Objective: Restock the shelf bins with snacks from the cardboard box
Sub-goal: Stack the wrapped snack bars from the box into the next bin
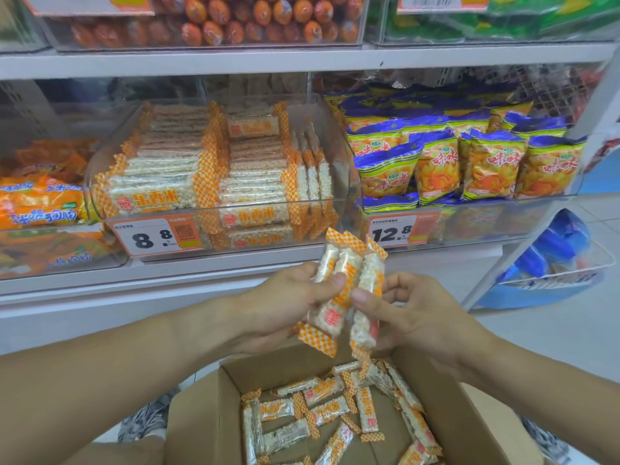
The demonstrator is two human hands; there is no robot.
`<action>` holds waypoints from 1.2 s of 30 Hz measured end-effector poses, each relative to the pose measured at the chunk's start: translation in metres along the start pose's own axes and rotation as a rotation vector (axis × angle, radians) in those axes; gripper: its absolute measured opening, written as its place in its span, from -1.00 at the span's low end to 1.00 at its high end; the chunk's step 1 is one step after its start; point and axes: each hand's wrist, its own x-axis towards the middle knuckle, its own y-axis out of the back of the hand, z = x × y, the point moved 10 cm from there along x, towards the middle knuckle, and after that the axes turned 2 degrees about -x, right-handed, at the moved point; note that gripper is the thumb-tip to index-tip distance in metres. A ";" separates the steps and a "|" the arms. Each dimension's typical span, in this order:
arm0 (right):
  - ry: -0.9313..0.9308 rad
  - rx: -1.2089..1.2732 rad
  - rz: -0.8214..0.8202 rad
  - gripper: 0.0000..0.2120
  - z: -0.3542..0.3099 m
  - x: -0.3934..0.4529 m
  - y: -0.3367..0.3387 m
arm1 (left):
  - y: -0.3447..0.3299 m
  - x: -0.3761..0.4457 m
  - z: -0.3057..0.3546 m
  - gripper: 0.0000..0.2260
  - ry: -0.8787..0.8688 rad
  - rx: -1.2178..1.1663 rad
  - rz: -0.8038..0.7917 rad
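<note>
Snack bars [347, 290]: I see a small bunch held upright above the box [469, 427], between both hands, in front of the shelf edge. Left hand [285, 303] grips two or three of them, thumb across the front, fingers curled behind. Right hand [412, 313] pinches the rightmost bar with its thumb on the wrapper; the other fingers are curled loosely beside it. The bars touch each other, orange checked ends sticking out top and bottom.

Head view, rest of it: the box sits open at the bottom centre, flaps out, with loose bars [335, 414] scattered flat on its floor, one layer, cardboard showing between them. My forearms cover its near corners.

Straight ahead, the middle bin [349, 182] is clear plastic and already packed with the same bars in stacked rows, plus a few standing on edge at its right side. Price tag [157, 234] on its front reads 8.8.

Right bin [469, 223] holds blue and yellow chip bags [436, 162], tag [402, 229] reads 12.8. Left bin [100, 263] has orange packs [40, 203], blurred. Upper shelf [302, 58] carries a bin of orange sausage-like sticks [251, 18] and a green-packed one at right.

Nothing stands between the held bars and the middle bin's open top. Wire basket [553, 276] with blue packs sits on the floor far right, well apart.
</note>
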 end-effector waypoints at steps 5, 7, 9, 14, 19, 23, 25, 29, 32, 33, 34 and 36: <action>-0.005 -0.039 0.048 -0.35 0.005 -0.004 0.005 | -0.021 0.004 -0.010 -0.72 -0.011 0.047 -0.086; -0.016 0.004 0.026 -0.45 0.004 -0.006 0.005 | -0.021 0.003 -0.013 -0.68 0.024 0.094 -0.114; -0.023 0.029 0.007 -0.50 0.005 -0.007 0.006 | -0.019 0.004 -0.014 -0.61 0.047 0.135 -0.149; -0.059 0.104 -0.079 -0.59 0.012 -0.010 0.003 | -0.018 0.005 -0.022 -0.55 0.088 0.194 -0.275; -0.151 0.051 -0.151 -0.70 0.019 -0.011 0.003 | -0.005 0.005 -0.025 -0.48 0.135 0.418 -0.211; 0.042 -0.096 -0.162 -0.16 0.003 -0.008 0.012 | -0.004 -0.005 -0.021 -0.45 0.182 0.780 -0.268; 0.233 -0.354 -0.254 -0.09 -0.010 -0.012 0.004 | -0.002 -0.010 -0.020 -0.39 0.222 0.914 -0.308; 0.496 -0.555 -0.337 -0.31 -0.027 -0.025 -0.015 | -0.001 -0.020 -0.015 -0.40 0.273 0.942 -0.369; 0.484 -0.377 -0.321 -0.49 -0.029 -0.026 -0.014 | -0.005 -0.027 -0.006 -0.51 0.237 0.734 -0.382; 0.454 -0.314 -0.301 -0.52 -0.029 -0.025 -0.012 | -0.002 -0.027 0.000 -0.54 0.211 0.630 -0.351; 0.417 -0.250 -0.279 -0.53 -0.028 -0.023 -0.009 | 0.002 -0.029 0.008 -0.57 0.179 0.551 -0.310; 0.335 -0.128 -0.234 -0.56 -0.027 -0.020 -0.004 | 0.015 -0.030 0.026 -0.64 0.095 0.461 -0.204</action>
